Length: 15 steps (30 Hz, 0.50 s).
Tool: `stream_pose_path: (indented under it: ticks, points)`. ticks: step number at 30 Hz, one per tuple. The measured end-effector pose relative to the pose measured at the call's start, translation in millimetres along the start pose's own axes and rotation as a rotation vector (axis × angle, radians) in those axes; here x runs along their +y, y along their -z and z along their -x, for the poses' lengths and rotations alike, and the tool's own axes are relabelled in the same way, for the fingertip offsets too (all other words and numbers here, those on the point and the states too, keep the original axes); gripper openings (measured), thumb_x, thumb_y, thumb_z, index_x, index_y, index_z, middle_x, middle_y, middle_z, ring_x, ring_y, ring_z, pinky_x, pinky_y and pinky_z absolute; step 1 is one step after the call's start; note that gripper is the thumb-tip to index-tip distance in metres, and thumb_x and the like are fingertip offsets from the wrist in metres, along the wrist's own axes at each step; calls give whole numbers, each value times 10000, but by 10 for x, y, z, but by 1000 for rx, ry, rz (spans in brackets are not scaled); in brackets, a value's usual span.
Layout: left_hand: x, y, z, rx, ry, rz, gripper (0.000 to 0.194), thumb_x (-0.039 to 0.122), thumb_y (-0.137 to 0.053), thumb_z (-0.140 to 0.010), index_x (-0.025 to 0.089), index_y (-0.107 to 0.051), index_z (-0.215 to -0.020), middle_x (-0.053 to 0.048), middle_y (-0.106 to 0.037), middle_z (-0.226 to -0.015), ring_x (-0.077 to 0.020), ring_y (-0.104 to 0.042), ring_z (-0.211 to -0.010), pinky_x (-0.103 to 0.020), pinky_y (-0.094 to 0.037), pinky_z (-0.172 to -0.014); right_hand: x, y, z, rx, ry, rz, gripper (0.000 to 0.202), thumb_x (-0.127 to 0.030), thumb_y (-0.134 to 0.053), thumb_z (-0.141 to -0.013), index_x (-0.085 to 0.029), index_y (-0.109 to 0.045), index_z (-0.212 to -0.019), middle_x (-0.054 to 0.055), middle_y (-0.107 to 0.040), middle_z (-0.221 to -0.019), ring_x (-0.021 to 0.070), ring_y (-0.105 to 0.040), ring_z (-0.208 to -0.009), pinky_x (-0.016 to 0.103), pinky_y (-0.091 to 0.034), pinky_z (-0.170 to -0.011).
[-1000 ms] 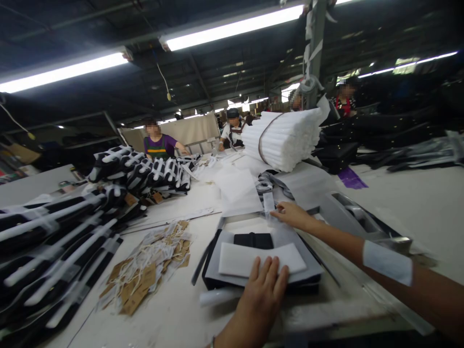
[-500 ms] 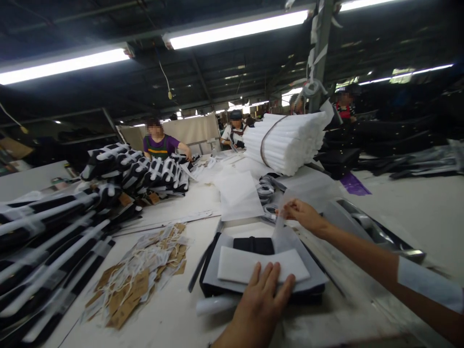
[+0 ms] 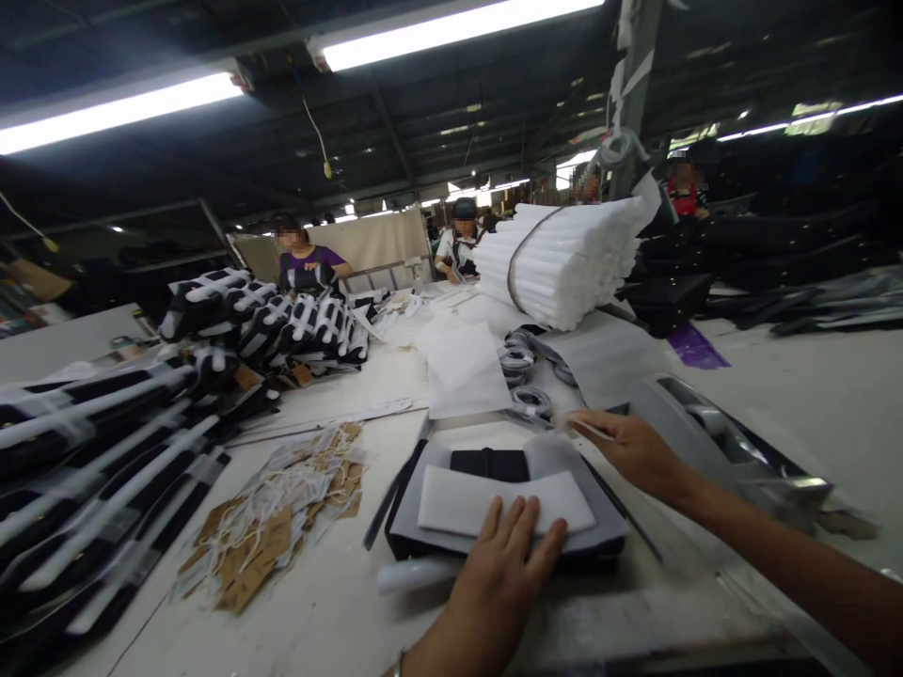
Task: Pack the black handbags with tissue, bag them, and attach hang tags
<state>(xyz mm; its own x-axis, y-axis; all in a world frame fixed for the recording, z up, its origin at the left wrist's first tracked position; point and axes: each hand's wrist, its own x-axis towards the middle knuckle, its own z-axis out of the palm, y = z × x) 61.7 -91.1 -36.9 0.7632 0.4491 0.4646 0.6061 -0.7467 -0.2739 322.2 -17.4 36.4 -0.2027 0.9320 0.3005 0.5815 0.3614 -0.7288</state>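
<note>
My left hand lies flat with spread fingers on a folded white foam sheet. Under the foam is a grey wrapping sheet on a black bag, and a black strap piece shows just behind the foam. My right hand, to the right and farther back, pinches the end of a thin translucent strip that runs down to the wrapping. A white roll lies at the bag's front edge, close to my left hand.
Right of the bag stands a tape dispenser. Brown paper tags with strings are heaped to the left, beside stacked wrapped black bags. A tied bundle of white foam tubes sits behind. Co-workers are at the far side.
My right hand has moved right and a little lower, drawing the translucent strip lower with it. My left hand stays flat on the foam. The co-worker in purple now holds up a dark bundle.
</note>
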Motion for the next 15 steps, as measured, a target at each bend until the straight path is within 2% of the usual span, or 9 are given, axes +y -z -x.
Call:
stream_pose_path:
  ticks: [3,6,11,15]
  points:
    - [9,-1,0,-2,16,-3,497,224,-407,-1020,222,-372,-1516,-127,-577,-1425,-260,-568,-1299,-448,-470,-1081,-13,10,-361,-6,-47,-30,456,-566,-490,-923,-206,-768,-956,55,-772,-950,297,-705,-962,414,-539,-930]
    - [16,-29,6,25,13,-23,490,239,-420,-1016,226,-395,-1505,-122,-589,-1414,-257,-571,-1297,-437,-474,-1077,17,-62,-603,-61,-13,-85,476,-580,-492,-915,-198,-769,-970,56,-770,-981,279,-708,-965,396,-549,-916]
    - [18,-158,-6,222,42,-55,422,317,-445,-1020,269,-495,-1437,-76,-666,-1320,-219,-626,-1225,-394,-497,-1043,146,-267,-668,-261,96,-136,478,-608,-638,-810,-184,-767,-992,61,-780,-937,259,-733,-886,367,-586,-836]
    - [29,-228,-33,329,69,-69,375,306,-459,-1019,292,-550,-1382,-48,-704,-1253,-189,-655,-1170,-368,-501,-1030,186,-288,-623,-271,160,-83,385,-506,-545,-912,-203,-781,-919,68,-778,-991,252,-719,-984,391,-535,-958]
